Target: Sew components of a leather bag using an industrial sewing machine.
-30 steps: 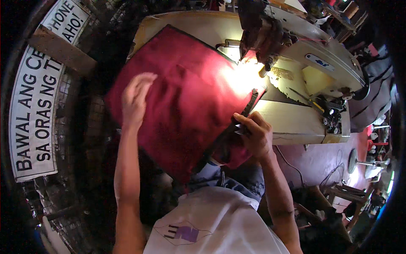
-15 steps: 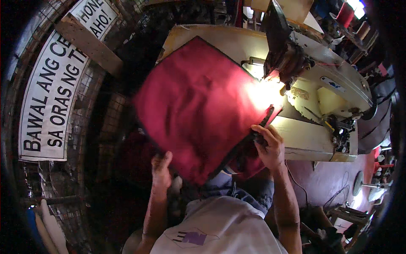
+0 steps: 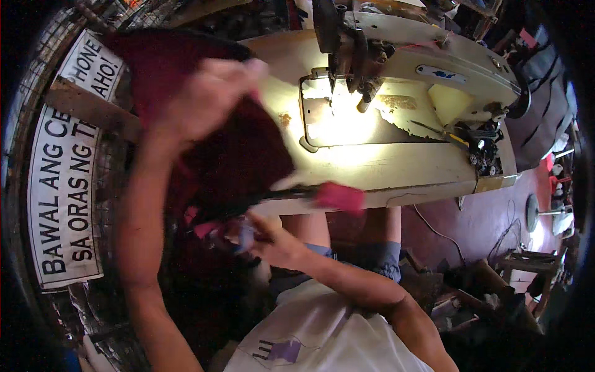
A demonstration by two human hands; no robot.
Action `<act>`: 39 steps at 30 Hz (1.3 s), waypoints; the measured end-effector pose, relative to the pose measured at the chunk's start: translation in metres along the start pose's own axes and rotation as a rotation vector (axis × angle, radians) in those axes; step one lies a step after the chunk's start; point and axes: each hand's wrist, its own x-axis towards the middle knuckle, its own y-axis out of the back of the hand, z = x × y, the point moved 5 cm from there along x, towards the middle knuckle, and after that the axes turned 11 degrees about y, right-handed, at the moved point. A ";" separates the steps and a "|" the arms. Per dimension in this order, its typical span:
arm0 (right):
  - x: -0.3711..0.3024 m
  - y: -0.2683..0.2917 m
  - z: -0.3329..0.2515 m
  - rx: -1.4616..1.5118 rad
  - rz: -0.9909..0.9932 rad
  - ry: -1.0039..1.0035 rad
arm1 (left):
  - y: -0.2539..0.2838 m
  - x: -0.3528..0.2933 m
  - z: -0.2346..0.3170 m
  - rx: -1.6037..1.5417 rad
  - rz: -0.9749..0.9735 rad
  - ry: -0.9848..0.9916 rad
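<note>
My left hand point(image 3: 214, 93), blurred by motion, is raised at the left of the table with its fingers closed on a dark red cloth point(image 3: 238, 152). The cloth hangs and spreads below and behind that hand, mostly in shadow. Lower down, my right hand point(image 3: 273, 242) reaches across my lap to the cloth's lower part. Its fingers are closed around a small pale bluish thing, too smeared to name. A black strip with a bright pink-red end piece point(image 3: 339, 197) sticks out over the table's front edge.
A pale sewing machine point(image 3: 489, 74) stands on the cream table point(image 3: 396, 170), its lamp lighting the needle plate point(image 3: 372, 127). Small tools point(image 3: 462, 139) and metal parts lie at its right end. A white lettered sign point(image 3: 68, 204) hangs on wire mesh at the left.
The red cloth has left the machine's needle area and swung left, bunching up. My left hand has risen with it; my right hand has moved left and down toward my lap.
</note>
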 end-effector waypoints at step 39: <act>0.001 0.181 -0.129 -0.993 0.462 -0.071 | -0.191 -0.022 -0.002 0.037 0.298 -0.204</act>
